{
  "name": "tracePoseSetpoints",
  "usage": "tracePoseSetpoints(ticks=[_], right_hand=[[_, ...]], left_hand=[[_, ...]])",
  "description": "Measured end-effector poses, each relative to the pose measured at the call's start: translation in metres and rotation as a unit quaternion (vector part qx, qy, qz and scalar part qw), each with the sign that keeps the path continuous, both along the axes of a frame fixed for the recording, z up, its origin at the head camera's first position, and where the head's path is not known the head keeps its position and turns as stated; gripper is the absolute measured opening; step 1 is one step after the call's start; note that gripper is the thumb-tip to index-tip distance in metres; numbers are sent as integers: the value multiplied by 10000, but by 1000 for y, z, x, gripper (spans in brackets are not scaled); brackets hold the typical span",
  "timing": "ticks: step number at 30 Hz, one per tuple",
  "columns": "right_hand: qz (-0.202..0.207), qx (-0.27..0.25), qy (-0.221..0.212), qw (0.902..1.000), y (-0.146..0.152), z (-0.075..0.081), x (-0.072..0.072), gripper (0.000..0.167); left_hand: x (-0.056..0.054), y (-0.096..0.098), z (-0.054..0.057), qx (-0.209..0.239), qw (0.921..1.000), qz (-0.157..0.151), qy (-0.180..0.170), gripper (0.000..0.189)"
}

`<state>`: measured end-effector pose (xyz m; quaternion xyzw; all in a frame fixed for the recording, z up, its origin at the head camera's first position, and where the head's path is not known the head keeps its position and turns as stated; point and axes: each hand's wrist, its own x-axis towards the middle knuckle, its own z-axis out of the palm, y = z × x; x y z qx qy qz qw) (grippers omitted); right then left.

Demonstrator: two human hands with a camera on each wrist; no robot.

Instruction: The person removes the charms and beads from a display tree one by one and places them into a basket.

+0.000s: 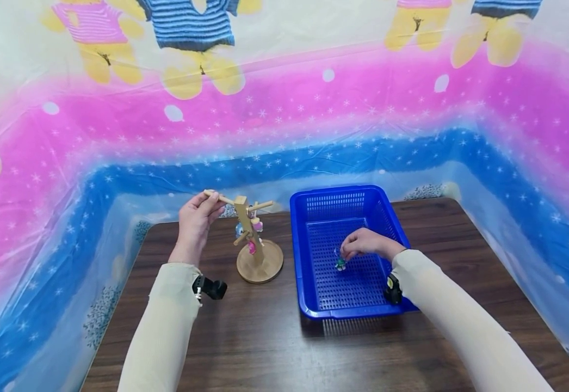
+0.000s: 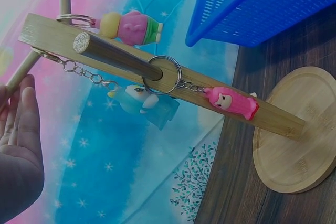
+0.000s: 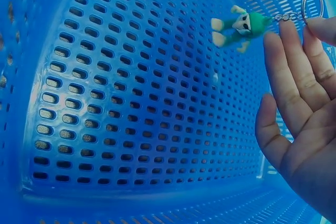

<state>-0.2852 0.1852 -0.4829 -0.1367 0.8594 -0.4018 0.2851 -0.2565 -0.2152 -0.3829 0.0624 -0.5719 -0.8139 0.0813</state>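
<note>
A wooden peg stand (image 1: 242, 215) with a round base stands on the table, and my left hand (image 1: 197, 215) pinches the end of one of its upper pegs (image 2: 22, 74). Three figure keychains hang from it: a pink one (image 2: 233, 102), a light blue one (image 2: 144, 103) and one in pink and green (image 2: 137, 28). Inside the blue basket (image 1: 309, 305), my right hand (image 1: 366, 243) holds a green figure keychain (image 3: 244, 27) by its metal ring (image 3: 313, 4), between thumb and fingers. The figure dangles above the basket's slotted floor.
The basket lies to the right of the stand on a dark wood-grain table (image 1: 265, 348). A patterned cloth (image 1: 274, 125) hangs around the table's back and sides. Each wrist carries a small black camera.
</note>
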Motion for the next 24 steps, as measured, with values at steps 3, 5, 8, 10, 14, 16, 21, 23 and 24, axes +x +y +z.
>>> tracePoseSetpoints(ticks=[3, 5, 8, 10, 14, 16, 21, 23, 24], right_hand=[[12, 7, -10, 10000, 0, -1, -1, 25], [35, 15, -34, 10000, 0, -2, -2, 25], [82, 53, -57, 9999, 0, -3, -3, 25], [103, 87, -84, 9999, 0, -5, -4, 24], [145, 132, -133, 9997, -1, -6, -6, 24], [189, 130, -149, 9996, -1, -7, -7, 24], [220, 173, -221, 9994, -1, -9, -10, 26], [183, 223, -265, 9992, -1, -10, -10, 27], [200, 241, -259, 9992, 0, -10, -11, 28]], left_hand=[[0, 0, 0, 23, 10000, -5, 14, 31], [-1, 0, 0, 31, 10000, -37, 38, 32], [-1, 0, 0, -27, 10000, -49, 67, 33], [-1, 0, -1, -57, 9999, -70, 74, 33], [0, 0, -1, -69, 10000, -56, 43, 31], [0, -1, 0, -54, 10000, -68, 48, 30], [1, -1, 0, -104, 9999, -61, 77, 31], [0, -1, 0, -123, 9999, -51, 61, 32], [0, -1, -1, -136, 9999, -65, 51, 31]])
